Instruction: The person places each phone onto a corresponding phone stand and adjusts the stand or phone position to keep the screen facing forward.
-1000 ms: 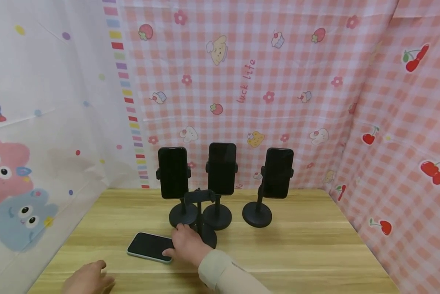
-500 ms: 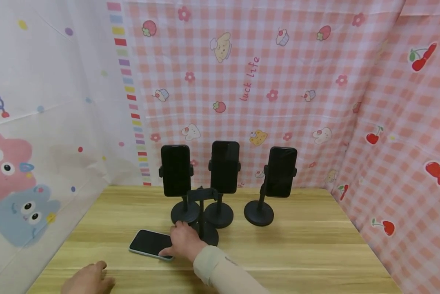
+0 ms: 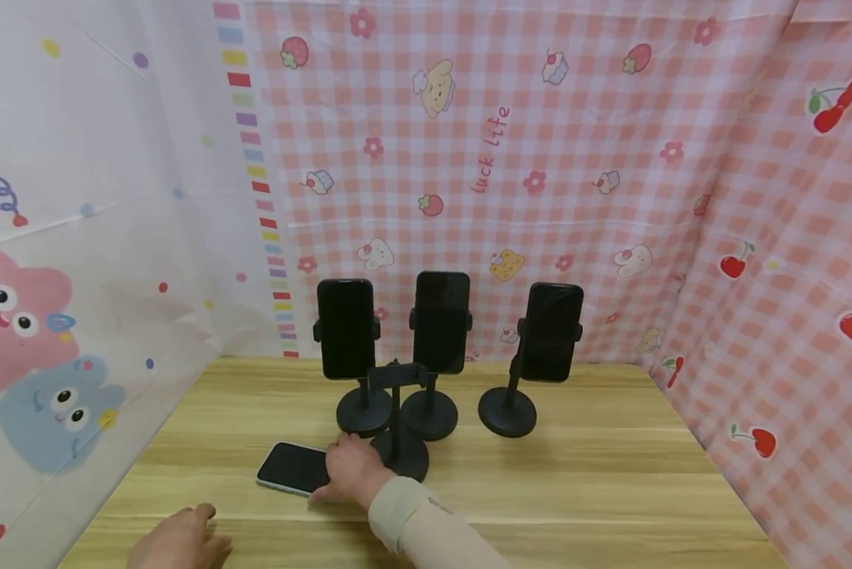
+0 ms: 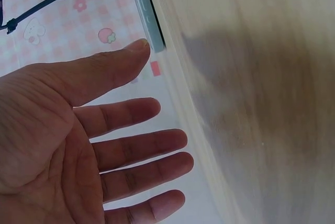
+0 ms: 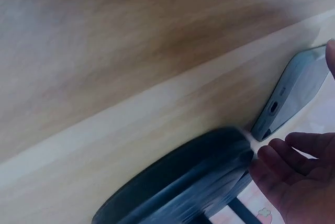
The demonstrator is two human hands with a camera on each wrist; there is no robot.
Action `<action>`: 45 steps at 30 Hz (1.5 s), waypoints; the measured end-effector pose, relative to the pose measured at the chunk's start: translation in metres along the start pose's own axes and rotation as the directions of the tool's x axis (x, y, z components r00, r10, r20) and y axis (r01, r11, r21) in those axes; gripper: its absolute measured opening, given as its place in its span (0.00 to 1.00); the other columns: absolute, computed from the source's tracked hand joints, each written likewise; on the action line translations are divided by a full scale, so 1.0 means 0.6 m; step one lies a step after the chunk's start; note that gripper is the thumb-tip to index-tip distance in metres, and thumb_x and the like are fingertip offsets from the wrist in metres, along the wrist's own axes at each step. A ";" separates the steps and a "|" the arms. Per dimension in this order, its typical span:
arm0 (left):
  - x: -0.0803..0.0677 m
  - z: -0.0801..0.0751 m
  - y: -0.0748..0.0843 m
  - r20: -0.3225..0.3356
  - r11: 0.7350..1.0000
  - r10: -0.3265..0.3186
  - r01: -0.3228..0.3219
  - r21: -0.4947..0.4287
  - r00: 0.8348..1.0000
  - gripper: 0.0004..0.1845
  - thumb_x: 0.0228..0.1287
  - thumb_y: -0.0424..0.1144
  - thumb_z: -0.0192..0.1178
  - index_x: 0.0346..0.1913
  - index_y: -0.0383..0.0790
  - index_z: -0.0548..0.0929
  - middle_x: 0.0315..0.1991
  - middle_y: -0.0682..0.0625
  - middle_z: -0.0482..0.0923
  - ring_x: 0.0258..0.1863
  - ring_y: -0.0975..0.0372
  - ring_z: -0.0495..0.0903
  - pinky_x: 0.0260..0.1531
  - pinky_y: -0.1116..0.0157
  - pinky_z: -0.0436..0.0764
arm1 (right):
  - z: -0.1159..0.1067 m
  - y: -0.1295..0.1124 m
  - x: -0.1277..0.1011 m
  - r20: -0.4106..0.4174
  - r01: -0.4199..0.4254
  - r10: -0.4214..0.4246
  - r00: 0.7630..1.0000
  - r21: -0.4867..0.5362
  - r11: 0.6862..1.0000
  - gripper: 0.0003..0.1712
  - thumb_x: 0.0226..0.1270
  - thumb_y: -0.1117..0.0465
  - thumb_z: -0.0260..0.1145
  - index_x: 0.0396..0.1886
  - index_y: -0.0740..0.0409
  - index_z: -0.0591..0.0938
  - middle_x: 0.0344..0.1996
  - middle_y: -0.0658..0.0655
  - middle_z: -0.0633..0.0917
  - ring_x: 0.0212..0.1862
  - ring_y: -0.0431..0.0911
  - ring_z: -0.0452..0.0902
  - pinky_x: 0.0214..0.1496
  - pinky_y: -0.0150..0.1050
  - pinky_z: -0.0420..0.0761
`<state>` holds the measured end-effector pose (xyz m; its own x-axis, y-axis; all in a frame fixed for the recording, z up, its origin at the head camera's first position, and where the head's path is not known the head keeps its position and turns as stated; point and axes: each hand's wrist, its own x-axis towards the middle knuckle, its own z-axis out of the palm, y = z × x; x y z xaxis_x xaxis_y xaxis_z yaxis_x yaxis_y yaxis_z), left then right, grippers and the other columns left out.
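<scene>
Head view: right hand [image 3: 351, 471] lies on the right end of the phone [image 3: 294, 468], flat on the bench [image 3: 575, 482], near-centre. Fingers curl over the phone's end, thumb at its near edge; looks like a grasp, phone not lifted. Right wrist view shows fingertips [image 5: 269, 164] just beside the empty stand [image 3: 397, 442] base and the phone's end with its port. Left hand [image 3: 177, 541] rests at the near bench edge, left of the phone and apart from it; left wrist view shows its fingers [image 4: 141, 145] straight and spread, released, holding nothing.

Holders: three far stands each clamp a dark phone upright: left [image 3: 345, 328], middle [image 3: 441, 320], right [image 3: 550, 332]. Nearest stand's clamp is empty.

Room: right half of bench bare wood; cloth walls [image 3: 611, 197] close left, far and right sides.
</scene>
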<state>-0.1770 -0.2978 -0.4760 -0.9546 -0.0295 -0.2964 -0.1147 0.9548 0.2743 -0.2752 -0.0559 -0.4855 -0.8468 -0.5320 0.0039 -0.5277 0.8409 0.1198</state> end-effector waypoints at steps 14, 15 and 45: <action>-0.001 0.010 0.001 -0.065 1.000 0.008 -0.007 0.007 0.998 0.29 0.59 0.51 0.69 0.51 0.28 0.79 0.40 0.40 0.81 0.40 0.47 0.82 0.41 0.44 0.79 | 0.006 -0.013 0.002 0.042 -0.020 0.018 0.999 0.046 0.999 0.44 0.48 0.25 0.70 0.54 0.54 0.83 0.42 0.50 0.79 0.49 0.41 0.74 0.46 0.33 0.79; -0.002 0.011 0.000 -0.083 1.000 0.019 -0.018 0.008 0.996 0.28 0.58 0.51 0.69 0.50 0.28 0.79 0.40 0.40 0.81 0.40 0.47 0.82 0.40 0.44 0.79 | 0.005 -0.014 0.002 0.043 -0.026 0.024 0.999 0.051 0.998 0.45 0.48 0.25 0.71 0.54 0.54 0.83 0.42 0.51 0.79 0.50 0.41 0.74 0.46 0.34 0.80; 0.003 0.011 0.027 -0.070 0.999 0.035 -0.033 0.036 0.997 0.29 0.58 0.51 0.70 0.51 0.29 0.79 0.40 0.40 0.80 0.41 0.46 0.82 0.40 0.44 0.79 | -0.018 -0.021 -0.017 0.089 -0.114 0.112 0.990 0.024 0.993 0.33 0.42 0.29 0.74 0.36 0.50 0.88 0.36 0.50 0.79 0.38 0.43 0.75 0.32 0.37 0.79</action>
<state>-0.1787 -0.2805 -0.4783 -0.9749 -0.0166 -0.2219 -0.0736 0.9652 0.2508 -0.2589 -0.0622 -0.4762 -0.9030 -0.4238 -0.0707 -0.4290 0.8983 0.0952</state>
